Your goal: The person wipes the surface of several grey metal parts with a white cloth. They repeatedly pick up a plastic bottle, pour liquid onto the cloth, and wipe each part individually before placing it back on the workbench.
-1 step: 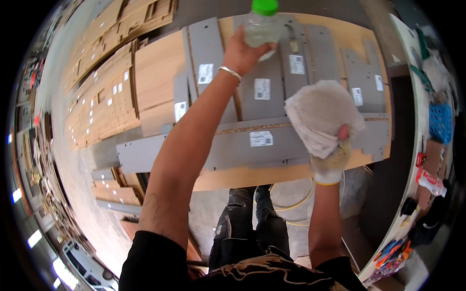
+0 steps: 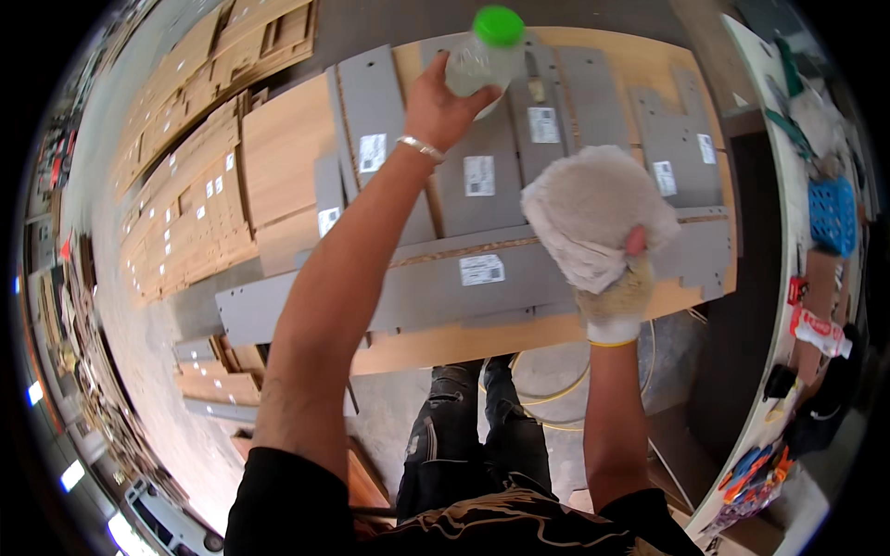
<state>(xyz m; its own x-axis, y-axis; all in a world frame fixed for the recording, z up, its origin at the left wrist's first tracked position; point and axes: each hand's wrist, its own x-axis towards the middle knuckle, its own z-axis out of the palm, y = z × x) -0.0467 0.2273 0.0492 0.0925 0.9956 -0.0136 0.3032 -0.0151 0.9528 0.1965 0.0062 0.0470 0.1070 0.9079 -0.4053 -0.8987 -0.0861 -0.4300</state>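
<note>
My bare left hand [image 2: 439, 109] is wrapped round a clear plastic bottle [image 2: 482, 72] with a bright green lid, above the far part of the grey boards. The bottle holds something pale or clear; I cannot tell how full it is. On my right hand [image 2: 616, 295] is a pale work glove with a yellow-edged cuff, and one reddish fingertip shows. That hand grips a fluffy off-white cloth [image 2: 593, 208] over the right part of the boards. Beneath both hands lie several flat grey boards [image 2: 478, 139] with white labels. A small brush-like tool [image 2: 535, 82] rests near the bottle.
The grey boards lie on a wood-coloured tabletop [image 2: 422, 357]. Stacks of wooden panels [image 2: 185, 190] stand to the left. Along the right runs a white-edged bench [image 2: 756, 422] with a blue basket [image 2: 832, 218] and orange-handled tools [image 2: 746, 482]. A yellow hose [image 2: 556, 424] loops on the floor.
The scene has shifted slightly left in the picture. The bottle's lid sits a little lower, and the cloth has moved slightly away from me. Both hands keep their holds.
</note>
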